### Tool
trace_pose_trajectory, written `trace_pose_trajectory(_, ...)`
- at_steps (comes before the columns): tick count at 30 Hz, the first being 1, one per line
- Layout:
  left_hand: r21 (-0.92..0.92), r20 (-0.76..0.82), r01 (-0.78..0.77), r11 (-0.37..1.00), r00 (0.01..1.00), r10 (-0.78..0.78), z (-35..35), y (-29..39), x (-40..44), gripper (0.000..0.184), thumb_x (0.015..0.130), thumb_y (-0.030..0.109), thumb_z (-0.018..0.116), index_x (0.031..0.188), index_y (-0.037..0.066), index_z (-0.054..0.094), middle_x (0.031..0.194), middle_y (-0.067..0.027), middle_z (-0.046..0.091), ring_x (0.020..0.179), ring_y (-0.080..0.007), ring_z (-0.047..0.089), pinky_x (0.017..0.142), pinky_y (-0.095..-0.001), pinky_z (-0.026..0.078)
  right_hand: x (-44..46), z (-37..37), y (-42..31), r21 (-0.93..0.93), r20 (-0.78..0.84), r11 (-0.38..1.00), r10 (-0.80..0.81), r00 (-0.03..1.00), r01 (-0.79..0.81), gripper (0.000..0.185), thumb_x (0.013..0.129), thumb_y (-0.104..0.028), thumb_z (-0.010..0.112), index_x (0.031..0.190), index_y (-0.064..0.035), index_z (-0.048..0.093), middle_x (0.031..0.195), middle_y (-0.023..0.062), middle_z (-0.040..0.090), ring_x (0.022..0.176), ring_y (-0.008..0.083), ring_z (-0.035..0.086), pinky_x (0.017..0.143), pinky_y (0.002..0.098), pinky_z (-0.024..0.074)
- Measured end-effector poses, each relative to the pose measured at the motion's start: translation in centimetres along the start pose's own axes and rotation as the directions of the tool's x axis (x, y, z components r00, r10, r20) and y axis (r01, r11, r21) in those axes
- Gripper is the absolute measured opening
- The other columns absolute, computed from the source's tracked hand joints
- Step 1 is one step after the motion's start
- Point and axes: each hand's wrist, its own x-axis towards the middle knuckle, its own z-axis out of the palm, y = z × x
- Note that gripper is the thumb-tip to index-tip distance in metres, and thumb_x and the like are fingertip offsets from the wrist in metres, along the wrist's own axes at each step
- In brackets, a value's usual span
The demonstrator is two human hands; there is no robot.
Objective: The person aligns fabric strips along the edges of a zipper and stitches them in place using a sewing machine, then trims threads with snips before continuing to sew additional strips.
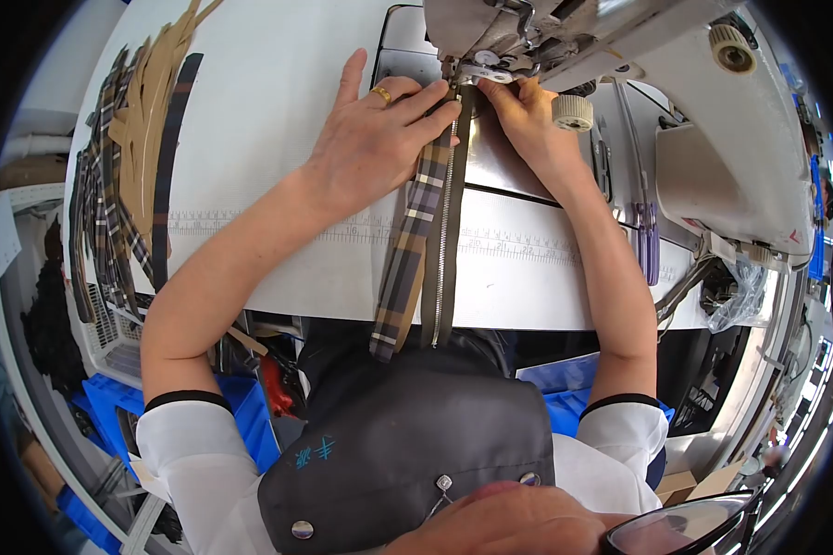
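Note:
My left hand (370, 134), with a gold ring, lies with fingers stretched out over a plaid fabric strip (405, 268) and the edge of a metal-toothed zipper (443, 250). Its thumb points away from the other fingers. Strip and zipper run side by side from under the sewing machine's presser foot (483, 70) down past the table's front edge. Close to the right of the foot, my right hand (539, 134) has its fingers bent and drawn together; whatever is between them is hidden. The needle area is partly covered by my fingers and the machine head.
Plaid strips (106, 176), tan strips (148, 111) and a dark strip (173, 166) lie at the table's left. A printed ruler (518, 246) crosses the white table (268, 83). The machine arm (740, 120) overhangs the right side; purple-handled tools (647, 242) are beneath it.

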Motion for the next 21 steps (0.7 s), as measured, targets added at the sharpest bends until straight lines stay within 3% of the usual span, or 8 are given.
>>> trace_pose_trajectory(1,0.007,0.001,0.000,1.000,1.000,0.000,0.0,0.0,0.0,0.036,0.075,0.010,0.065,0.110,0.014,0.063,0.115,0.0002,0.061,0.104,-0.0150,0.053,0.106,-0.0594,0.017,-0.1,-0.2,-0.4,-0.039,0.049,0.997,0.067,0.997,-0.066,0.030,0.088,-0.029,0.060,0.097,-0.0015,0.067,0.080,0.0102,0.068,0.069,0.0114,0.058,0.064,0.0278,0.0456)
trace_pose_trajectory(10,0.005,-0.007,0.008,1.000,1.000,-0.008,0.1,0.0,0.2,0.037,0.074,0.008,0.065,0.110,0.014,0.064,0.116,-0.0001,0.061,0.103,-0.0158,0.053,0.106,-0.0593,0.017,-0.2,0.5,0.6,-0.010,0.001,1.000,-0.019,1.000,0.019,0.034,0.088,-0.029,0.059,0.093,0.0039,0.066,0.073,0.0096,0.066,0.066,0.0095,0.057,0.063,0.0276,0.0458)
trace_pose_trajectory(18,-0.022,-0.019,0.018,1.000,1.000,-0.019,0.2,0.0,0.1,0.035,0.076,0.008,0.063,0.110,0.014,0.064,0.115,0.0004,0.061,0.103,-0.0159,0.053,0.106,-0.0592,0.017,-0.3,1.3,1.2,0.140,-0.010,0.988,0.067,0.998,-0.065,0.033,0.087,-0.030,0.061,0.095,0.0018,0.067,0.079,0.0056,0.067,0.070,0.0069,0.056,0.066,0.0243,0.0459)
trace_pose_trajectory(21,0.046,-0.035,0.008,0.999,0.999,-0.006,0.2,0.0,0.3,0.029,0.081,0.029,0.065,0.106,0.014,0.068,0.112,-0.0004,0.064,0.099,-0.0150,0.055,0.103,-0.0562,0.022,-0.2,1.4,1.6,0.137,-0.024,0.989,0.061,0.998,-0.057,0.031,0.086,-0.031,0.062,0.094,-0.0003,0.067,0.079,0.0036,0.067,0.071,0.0061,0.056,0.068,0.0231,0.0454)
